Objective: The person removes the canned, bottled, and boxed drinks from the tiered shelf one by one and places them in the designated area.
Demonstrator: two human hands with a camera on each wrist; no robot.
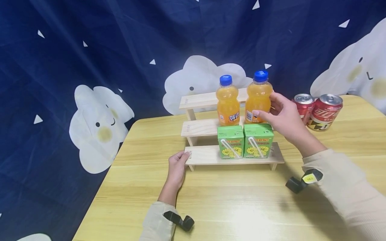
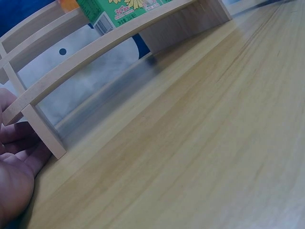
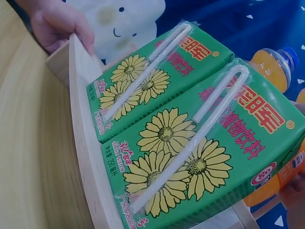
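Note:
A three-step wooden display stand [image 1: 202, 155] stands on the table. My left hand [image 1: 176, 169] grips the left end of its lowest step, thumb on top; in the left wrist view the fingers [image 2: 28, 150] lie by the stand's leg. On the middle step are two orange soda bottles with blue caps, a left one [image 1: 228, 100] and a right one [image 1: 258, 95]. My right hand [image 1: 284, 117] holds the right bottle from its right side, thumb across the front. Two green drink cartons with straws [image 1: 230, 142] sit side by side on the lowest step, before the bottles.
Two red soda cans [image 1: 325, 112] stand on the wooden table [image 1: 135, 160], right of the stand and beyond my right hand. A dark blue curtain [image 1: 126, 43] with clouds hangs behind the table. Both wrists wear black camera mounts [image 1: 179, 221].

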